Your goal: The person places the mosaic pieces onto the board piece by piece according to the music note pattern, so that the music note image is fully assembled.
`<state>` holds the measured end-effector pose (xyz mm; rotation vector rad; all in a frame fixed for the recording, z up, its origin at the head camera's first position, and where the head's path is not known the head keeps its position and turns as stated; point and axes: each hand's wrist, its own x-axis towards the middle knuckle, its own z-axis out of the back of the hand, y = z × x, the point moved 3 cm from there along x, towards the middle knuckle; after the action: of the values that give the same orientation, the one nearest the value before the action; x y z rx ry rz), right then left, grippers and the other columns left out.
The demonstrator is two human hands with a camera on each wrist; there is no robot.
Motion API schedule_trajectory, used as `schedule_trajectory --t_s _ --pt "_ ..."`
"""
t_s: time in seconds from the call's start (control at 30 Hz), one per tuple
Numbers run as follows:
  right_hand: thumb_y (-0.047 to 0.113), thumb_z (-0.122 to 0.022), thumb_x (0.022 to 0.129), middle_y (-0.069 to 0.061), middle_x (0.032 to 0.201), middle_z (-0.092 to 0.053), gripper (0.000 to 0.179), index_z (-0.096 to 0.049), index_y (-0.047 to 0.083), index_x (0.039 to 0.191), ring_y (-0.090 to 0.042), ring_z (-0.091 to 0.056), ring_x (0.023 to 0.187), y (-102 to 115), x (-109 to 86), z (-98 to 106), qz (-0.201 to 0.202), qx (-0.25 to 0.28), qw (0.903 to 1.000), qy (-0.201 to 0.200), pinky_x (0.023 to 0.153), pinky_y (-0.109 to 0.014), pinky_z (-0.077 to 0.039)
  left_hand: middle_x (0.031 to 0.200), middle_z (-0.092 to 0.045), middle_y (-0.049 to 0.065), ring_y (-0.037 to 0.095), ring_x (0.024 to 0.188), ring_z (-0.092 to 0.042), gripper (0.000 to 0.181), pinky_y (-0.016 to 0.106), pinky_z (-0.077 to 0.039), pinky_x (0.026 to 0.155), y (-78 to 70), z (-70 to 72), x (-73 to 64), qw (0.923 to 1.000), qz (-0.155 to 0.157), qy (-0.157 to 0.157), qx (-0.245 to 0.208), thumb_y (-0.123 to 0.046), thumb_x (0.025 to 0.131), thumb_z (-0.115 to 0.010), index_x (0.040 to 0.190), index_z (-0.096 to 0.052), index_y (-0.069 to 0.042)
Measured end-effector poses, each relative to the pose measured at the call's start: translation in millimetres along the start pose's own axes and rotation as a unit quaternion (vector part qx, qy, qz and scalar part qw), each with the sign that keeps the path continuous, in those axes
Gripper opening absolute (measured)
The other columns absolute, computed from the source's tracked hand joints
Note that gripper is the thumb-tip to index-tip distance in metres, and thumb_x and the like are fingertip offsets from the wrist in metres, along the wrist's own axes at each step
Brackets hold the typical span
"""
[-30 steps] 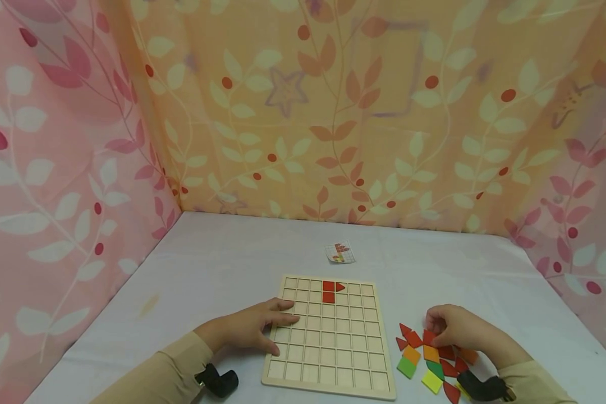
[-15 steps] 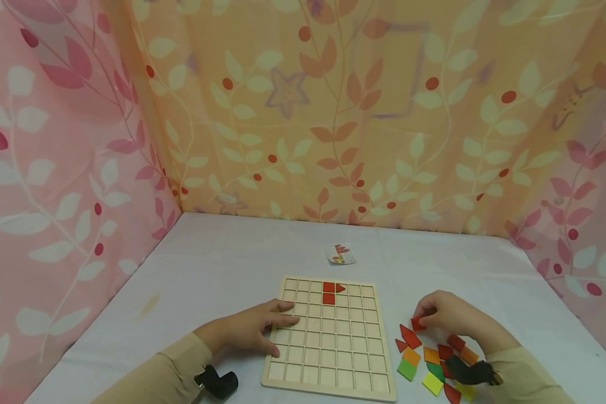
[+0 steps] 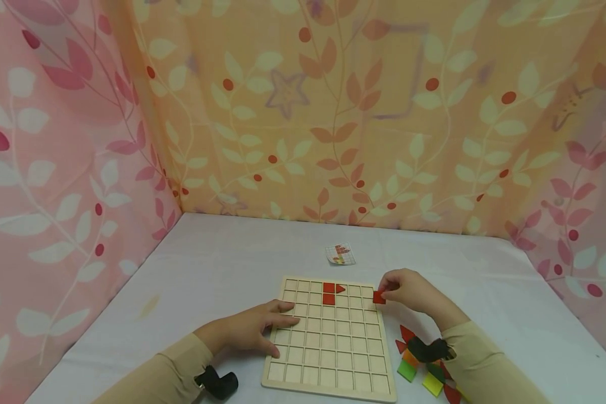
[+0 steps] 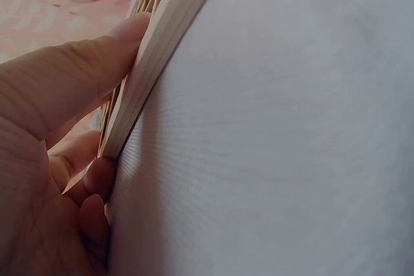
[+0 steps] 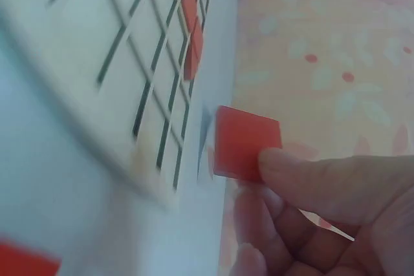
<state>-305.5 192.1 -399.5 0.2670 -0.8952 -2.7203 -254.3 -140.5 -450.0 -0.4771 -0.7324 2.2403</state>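
Note:
My right hand [image 3: 415, 293] pinches a red square tile [image 3: 379, 297] between thumb and fingers, over the right edge of the wooden grid board [image 3: 313, 357], near its upper corner. The right wrist view shows that red tile tilted up beside the board, thumb on its near face. Two red square tiles [image 3: 329, 293] and a small red pointed tile [image 3: 340, 288] lie in the top cells of the board. My left hand [image 3: 255, 326] rests on the board's left edge with fingers spread; in the left wrist view the thumb [image 4: 90, 69] touches the rim and other fingers bend beside it.
Several loose tiles lie right of the board, among them a green square [image 3: 406, 370] and a yellow square [image 3: 432, 384], partly hidden by the right sleeve. A small picture card [image 3: 340, 254] lies behind the board. Patterned curtains [image 3: 293, 140] surround the white table [image 3: 232, 247].
My right hand has picked up a red square tile from the loose pile and carried it left and away from me to the board's right edge. The left hand has stayed still.

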Motion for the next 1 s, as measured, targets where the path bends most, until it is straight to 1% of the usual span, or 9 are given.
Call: schedule_trajectory --t_s 0.17,0.23,0.33,0.5,0.63,0.73,0.9,1.0 --pt "0.009 -0.069 0.079 0.002 0.073 -0.059 0.005 -0.064 0.009 0.08 -0.015 -0.051 0.071 13 13.7 -12 0.005 0.017 0.9998 -0.011 0.063 -0.029 -0.044 0.148 -0.023 -0.002 0.025 0.136 -0.019 0.071 0.046 -0.021 0.106 -1.8 0.4 -0.2 0.9999 0.008 0.003 -0.01 -0.043 0.072 -0.071 0.136 -0.044 -0.029" --pt "0.008 -0.069 0.079 0.002 0.073 -0.059 0.005 -0.065 0.009 0.079 -0.015 -0.05 0.071 17 17.9 -17 0.002 0.025 0.9996 -0.012 0.064 -0.029 -0.044 0.148 -0.023 -0.003 0.025 0.136 -0.019 0.071 0.047 -0.021 0.106 -2.5 0.5 -0.1 0.9999 0.01 0.004 -0.011 -0.044 0.072 -0.071 0.136 -0.044 -0.03" --pt "0.005 -0.069 0.079 0.002 0.073 -0.059 0.004 -0.065 0.007 0.079 -0.015 -0.05 0.071 24 23.9 -26 0.01 0.033 0.9994 -0.006 0.065 -0.03 -0.044 0.149 -0.023 -0.003 0.025 0.136 -0.019 0.071 0.047 -0.021 0.106 -2.7 0.8 -0.1 0.9999 0.012 0.005 -0.009 -0.044 0.072 -0.071 0.136 -0.044 -0.03" --pt "0.005 -0.069 0.078 0.003 0.071 -0.058 0.005 -0.065 0.007 0.077 -0.014 -0.05 0.071 30 33.9 -39 0.016 0.018 0.9997 -0.005 0.067 -0.03 -0.043 0.148 -0.023 -0.003 0.025 0.136 -0.019 0.071 0.047 -0.021 0.106 -2.2 1.0 -0.1 0.9999 0.011 0.006 -0.011 -0.043 0.072 -0.071 0.136 -0.044 -0.029" --pt "0.005 -0.071 0.077 0.003 0.069 -0.057 0.009 -0.064 0.009 0.073 -0.014 -0.049 0.071 35 38.9 -46 0.01 0.007 0.9999 -0.01 0.068 -0.03 -0.042 0.148 -0.023 -0.003 0.025 0.136 -0.019 0.071 0.047 -0.021 0.106 -1.5 0.4 -0.1 0.9999 0.005 0.005 -0.008 -0.044 0.072 -0.071 0.137 -0.043 -0.029" --pt "0.005 -0.071 0.076 0.003 0.068 -0.056 0.012 -0.062 0.01 0.071 -0.015 -0.049 0.07 37 40.4 -50 0.005 0.01 0.9999 -0.004 0.064 -0.029 -0.041 0.149 -0.023 -0.003 0.025 0.136 -0.019 0.071 0.048 -0.021 0.106 -0.7 -0.1 -0.1 0.9999 0.006 0.006 -0.011 -0.044 0.072 -0.071 0.137 -0.043 -0.029" --pt "0.003 -0.071 0.076 0.002 0.065 -0.056 0.014 -0.062 0.01 0.068 -0.015 -0.048 0.063 38 41.5 -54 -0.004 0.025 0.9996 0.014 0.053 -0.027 -0.039 0.149 -0.022 -0.004 0.025 0.136 -0.019 0.071 0.049 -0.021 0.106 -0.5 0.1 -0.2 0.9999 0.01 0.006 -0.013 -0.044 0.072 -0.071 0.136 -0.043 -0.03" --pt "0.004 -0.07 0.077 0.002 0.063 -0.058 0.013 -0.065 0.01 0.067 -0.015 -0.047 0.061 36 42.2 -54 -0.008 0.027 0.9994 0.02 0.052 -0.026 -0.038 0.149 -0.022 -0.004 0.025 0.136 -0.019 0.071 0.048 -0.021 0.106 -0.7 0.3 -0.3 0.9998 0.01 0.006 -0.015 -0.044 0.073 -0.071 0.136 -0.043 -0.03"
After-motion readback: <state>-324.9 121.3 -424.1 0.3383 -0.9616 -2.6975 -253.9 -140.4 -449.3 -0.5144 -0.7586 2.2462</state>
